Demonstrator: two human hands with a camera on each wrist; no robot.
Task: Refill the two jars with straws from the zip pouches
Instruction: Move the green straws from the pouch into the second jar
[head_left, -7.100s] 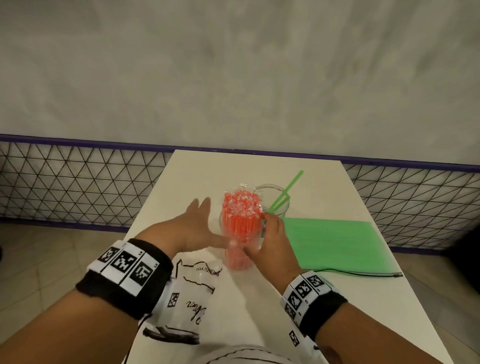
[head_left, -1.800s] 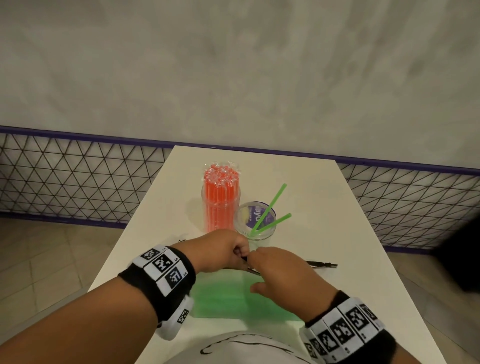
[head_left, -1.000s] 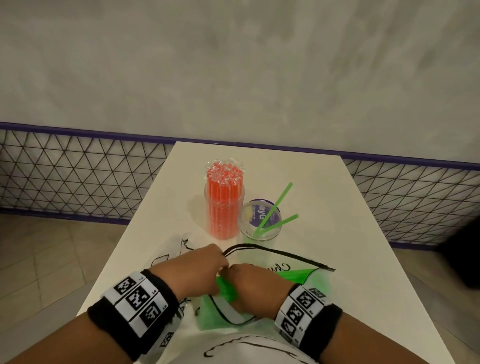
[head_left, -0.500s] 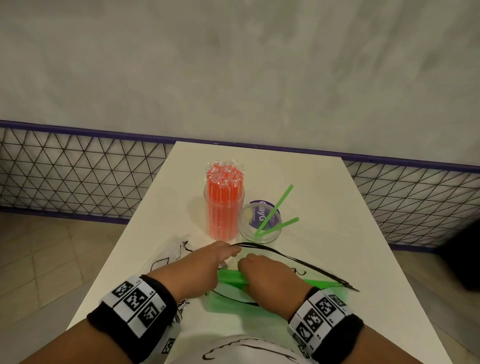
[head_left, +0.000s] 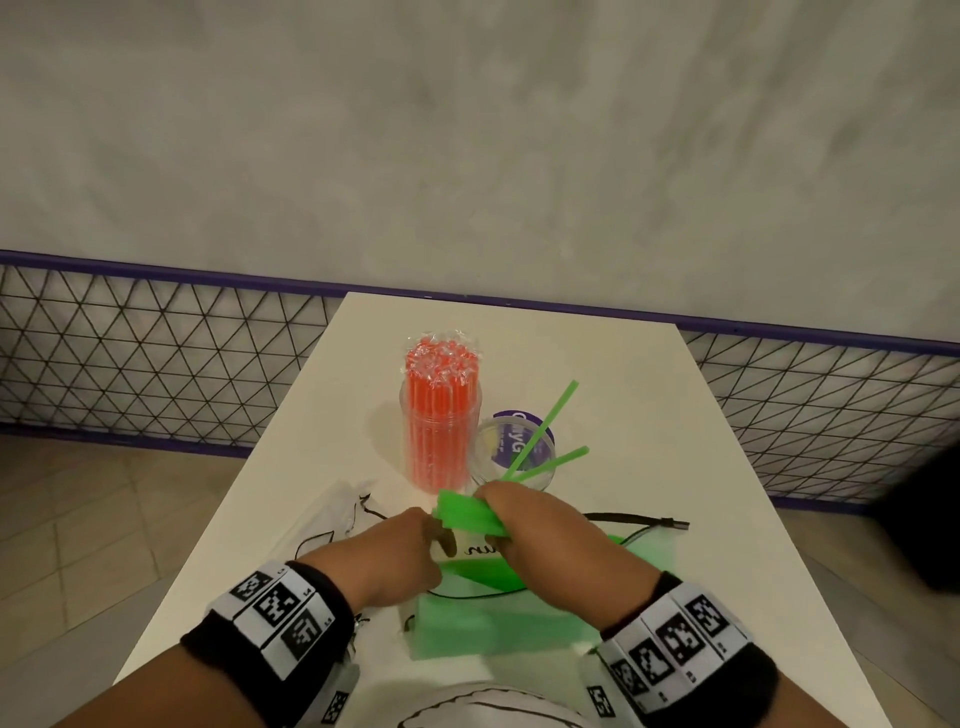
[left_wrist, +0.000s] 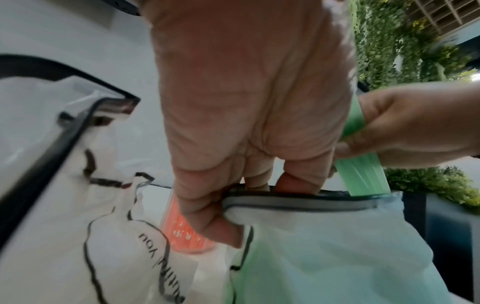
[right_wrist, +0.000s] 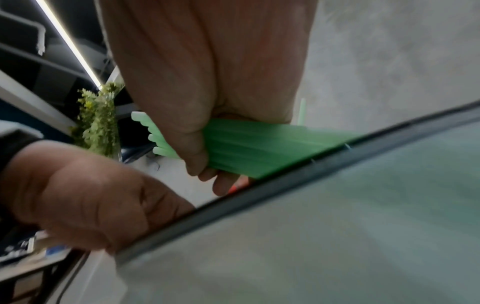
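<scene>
Over pouch (head_left: 545, 618), right hand (head_left: 524, 525) gripping green straws (head_left: 467, 514); perhaps ten

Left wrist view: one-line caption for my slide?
Left hand holds the zip pouch mouth open while the right hand draws out green straws.

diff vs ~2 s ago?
The right hand now grips a bundle of green straws and has drawn it partly out of the pouch, toward the jars. The pouch, zipped shut then, now gapes open; the left hand pinches its rim. The orange jar is unchanged, and the other jar holds the same two green straws.
</scene>
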